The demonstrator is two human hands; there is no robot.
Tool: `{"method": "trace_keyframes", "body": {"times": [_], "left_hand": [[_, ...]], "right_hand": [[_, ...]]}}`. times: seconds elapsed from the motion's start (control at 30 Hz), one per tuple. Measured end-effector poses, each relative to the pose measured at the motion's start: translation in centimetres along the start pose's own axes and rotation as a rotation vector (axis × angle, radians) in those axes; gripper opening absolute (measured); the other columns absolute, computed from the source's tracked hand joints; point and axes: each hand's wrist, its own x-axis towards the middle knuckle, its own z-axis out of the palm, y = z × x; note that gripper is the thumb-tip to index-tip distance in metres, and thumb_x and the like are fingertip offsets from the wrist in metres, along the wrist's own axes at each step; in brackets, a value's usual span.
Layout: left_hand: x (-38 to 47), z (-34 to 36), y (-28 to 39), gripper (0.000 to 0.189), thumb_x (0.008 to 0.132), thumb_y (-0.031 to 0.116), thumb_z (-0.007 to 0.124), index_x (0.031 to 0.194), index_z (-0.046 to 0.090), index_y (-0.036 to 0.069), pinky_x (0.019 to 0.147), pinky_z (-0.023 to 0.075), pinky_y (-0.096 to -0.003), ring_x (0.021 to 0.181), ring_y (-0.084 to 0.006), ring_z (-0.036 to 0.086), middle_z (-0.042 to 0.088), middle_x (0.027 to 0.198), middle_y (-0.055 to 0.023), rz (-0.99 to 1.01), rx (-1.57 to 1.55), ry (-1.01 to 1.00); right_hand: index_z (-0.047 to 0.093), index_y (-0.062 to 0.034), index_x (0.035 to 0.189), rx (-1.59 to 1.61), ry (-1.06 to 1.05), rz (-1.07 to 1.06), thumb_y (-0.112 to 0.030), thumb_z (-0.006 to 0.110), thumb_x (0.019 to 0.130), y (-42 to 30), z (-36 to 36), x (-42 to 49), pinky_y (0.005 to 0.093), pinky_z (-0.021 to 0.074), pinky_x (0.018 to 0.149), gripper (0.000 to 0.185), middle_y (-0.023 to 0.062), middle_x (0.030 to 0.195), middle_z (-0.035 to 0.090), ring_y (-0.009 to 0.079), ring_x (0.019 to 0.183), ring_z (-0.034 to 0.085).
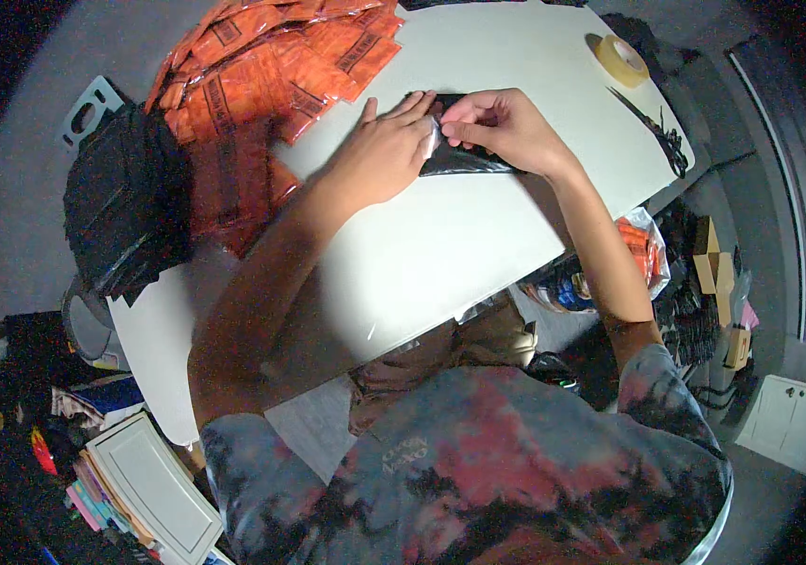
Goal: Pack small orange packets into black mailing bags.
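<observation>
A flat black plastic package (473,164) lies on the white table, partly covered by both hands. My left hand (387,152) rests palm down over its left side, fingers extended and thumb apart. At the middle of the package, a small white piece (433,138), perhaps film or a label, shows between the hands. My right hand (505,131) has thumb and forefinger pinched at the right edge of this piece; its other fingers curl over the package. What lies under the left palm is hidden.
Orange plastic-wrapped packets (282,63) are heaped on the white table (438,240) at upper left, beside a stack of black packages (127,205). At the right lie a tape roll (622,61) and black-handled scissors (657,131). A bag of orange packets (639,247) stands below the table's right edge.
</observation>
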Motion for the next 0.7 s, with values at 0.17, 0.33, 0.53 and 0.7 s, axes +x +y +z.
{"method": "trace_keyframes", "body": {"times": [0.17, 0.33, 0.53, 0.7], "left_hand": [[0.1, 0.2, 0.2, 0.048, 0.109, 0.028, 0.044, 0.146, 0.051, -0.001, 0.12, 0.0248, -0.0676, 0.154, -0.0324, 0.033, 0.037, 0.165, -0.0173, -0.018, -0.04, 0.014], [0.3, 0.1, 0.3, 0.052, 0.11, 0.031, 0.042, 0.151, 0.046, 0.0, 0.12, 0.0236, -0.0672, 0.155, -0.0313, 0.031, 0.036, 0.166, -0.0155, -0.026, -0.045, 0.018], [0.1, 0.4, 0.1, 0.051, 0.11, 0.03, 0.041, 0.149, 0.048, -0.002, 0.116, 0.0308, -0.0671, 0.151, -0.03, 0.038, 0.041, 0.162, -0.0162, -0.002, -0.008, 0.075], [0.3, 0.2, 0.2, 0.052, 0.11, 0.031, 0.041, 0.153, 0.045, 0.001, 0.121, 0.0221, -0.0664, 0.155, -0.03, 0.03, 0.035, 0.166, -0.015, -0.025, -0.05, 0.015]], "right_hand": [[0.076, 0.003, 0.102, -0.062, 0.11, 0.081, -0.008, 0.073, 0.094, -0.4, -0.8, -0.5, 0.0269, 0.057, 0.076, 0.014, 0.0077, 0.089, 0.077, 0.012, 0.079, 0.07], [0.077, -0.0003, 0.104, -0.056, 0.197, 0.096, -0.013, 0.078, 0.093, 0.7, -1.9, -1.3, 0.0222, 0.049, 0.063, 0.017, 0.0033, 0.083, 0.074, 0.0077, 0.07, 0.062], [0.076, 0.0, 0.103, 0.029, 0.176, 0.152, -0.011, 0.078, 0.094, 2.4, -1.8, -1.5, 0.0226, 0.0523, 0.066, 0.015, 0.0043, 0.084, 0.074, 0.0086, 0.073, 0.065], [0.075, 0.0042, 0.103, 0.068, 0.19, 0.163, -0.008, 0.076, 0.095, 2.9, -2.1, -1.7, 0.0255, 0.0553, 0.069, 0.015, 0.0072, 0.086, 0.074, 0.0108, 0.075, 0.067]]}}
